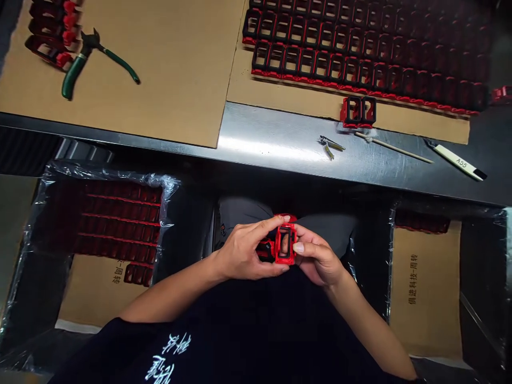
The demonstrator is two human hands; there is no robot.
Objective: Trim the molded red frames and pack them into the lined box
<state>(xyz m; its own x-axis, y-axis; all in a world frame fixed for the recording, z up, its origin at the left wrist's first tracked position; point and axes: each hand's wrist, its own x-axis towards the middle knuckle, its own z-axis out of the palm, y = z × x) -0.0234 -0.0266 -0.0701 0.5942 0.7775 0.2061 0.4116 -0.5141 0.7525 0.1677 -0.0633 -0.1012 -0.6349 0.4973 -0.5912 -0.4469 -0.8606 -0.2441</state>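
A red and black rectangular frame part (285, 244) is held over my lap, its opening facing up. My left hand (250, 248) wraps round its left side, with the thumb at the top edge and fingers at the lower edge. More red and black material shows inside the left palm; whether it is a separate part I cannot tell. My right hand (318, 255) grips the right side, thumb on the rim and fingers behind. Two similar parts (359, 111) stand side by side near the table's front edge.
Rows of frame parts (324, 66) cover the back right. Green-handled pliers (94, 45) lie on cardboard (172, 69). Nail clippers (331, 145), a stick (400, 148) and a white cutter (458, 160) lie near the edge. Lined boxes stand left (36, 234) and right (391, 266).
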